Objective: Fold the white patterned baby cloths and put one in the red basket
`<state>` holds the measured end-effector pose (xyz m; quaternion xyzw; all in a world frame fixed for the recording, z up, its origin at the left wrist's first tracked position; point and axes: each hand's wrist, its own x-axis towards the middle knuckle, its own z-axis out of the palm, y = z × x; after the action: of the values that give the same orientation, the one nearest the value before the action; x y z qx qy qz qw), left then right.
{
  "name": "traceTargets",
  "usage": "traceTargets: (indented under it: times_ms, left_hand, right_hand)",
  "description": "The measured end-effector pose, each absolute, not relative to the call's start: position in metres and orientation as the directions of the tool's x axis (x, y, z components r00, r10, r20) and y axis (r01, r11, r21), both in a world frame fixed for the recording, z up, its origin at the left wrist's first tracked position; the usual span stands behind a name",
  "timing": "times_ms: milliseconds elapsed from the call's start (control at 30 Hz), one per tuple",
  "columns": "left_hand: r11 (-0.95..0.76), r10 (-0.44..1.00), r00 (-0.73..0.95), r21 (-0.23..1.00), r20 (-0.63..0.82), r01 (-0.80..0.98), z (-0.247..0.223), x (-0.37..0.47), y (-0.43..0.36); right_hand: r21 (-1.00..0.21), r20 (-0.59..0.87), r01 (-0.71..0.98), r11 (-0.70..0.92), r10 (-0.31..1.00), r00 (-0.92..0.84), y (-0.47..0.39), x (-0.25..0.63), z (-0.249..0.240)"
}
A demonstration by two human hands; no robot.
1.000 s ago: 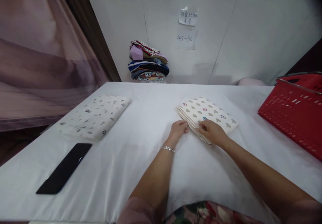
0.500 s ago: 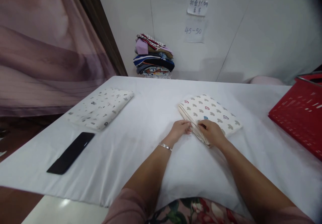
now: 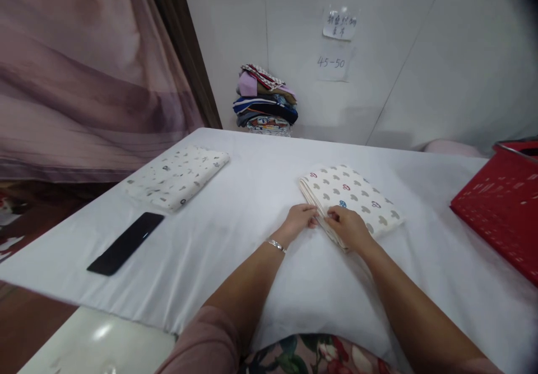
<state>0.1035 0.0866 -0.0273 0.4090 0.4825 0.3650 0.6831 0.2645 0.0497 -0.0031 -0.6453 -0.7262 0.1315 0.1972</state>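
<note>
A folded cream cloth (image 3: 357,187) with grey, red and blue mushroom-like shapes lies right of the table's middle, its layered edge facing left. My left hand (image 3: 299,220) has its fingers closed at that edge, fingertips against the layers. Close beside it, my right hand (image 3: 349,227) pinches the same edge from on top of the cloth. The fingers of my right hand partly cover the layers, so how many they grip is hidden.
On the table's white cover (image 3: 235,234) lie another folded patterned cloth (image 3: 180,175) and a black phone (image 3: 126,244), both left. A red basket (image 3: 500,206) stands at the right. Stacked fabrics (image 3: 267,102) sit beyond the far edge, below paper signs (image 3: 334,63).
The view has shifted slightly, so the surroundings sit a little differently in the picture. My right hand has slid slightly left toward the cloth's layered edge; my left hand stays at it.
</note>
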Motion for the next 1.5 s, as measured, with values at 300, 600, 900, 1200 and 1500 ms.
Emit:
traceTargets:
  times_ms: [300,600,900,1200,1500]
  left_hand:
    - [0.362,0.917,0.195,0.932,-0.348,-0.037,-0.022,0.108,0.094]
    - [0.257,0.966,-0.022,0.958,-0.256,0.124,-0.027,0.131,0.105]
    - [0.137,0.987,-0.138,0.883,-0.083,0.448,-0.025,0.130,0.119]
    - [0.217,0.965,-0.237,0.860,-0.117,0.461,-0.019,0.135,0.145]
    - [0.256,0.927,-0.360,0.875,-0.102,0.411,-0.022,0.136,0.155]
  right_hand:
    - [-0.598,0.124,0.791,0.129,0.990,-0.068,0.053,0.269,-0.006]
    - [-0.642,0.257,0.747,0.173,0.966,-0.003,0.052,0.269,-0.016]
    - [-0.661,0.228,0.737,0.142,0.974,0.017,0.056,0.270,-0.021]
    - [-0.643,0.192,0.757,0.116,0.981,0.012,0.056,0.270,-0.019]
    - [-0.648,0.285,0.737,0.194,0.958,-0.001,0.058,0.270,-0.022]
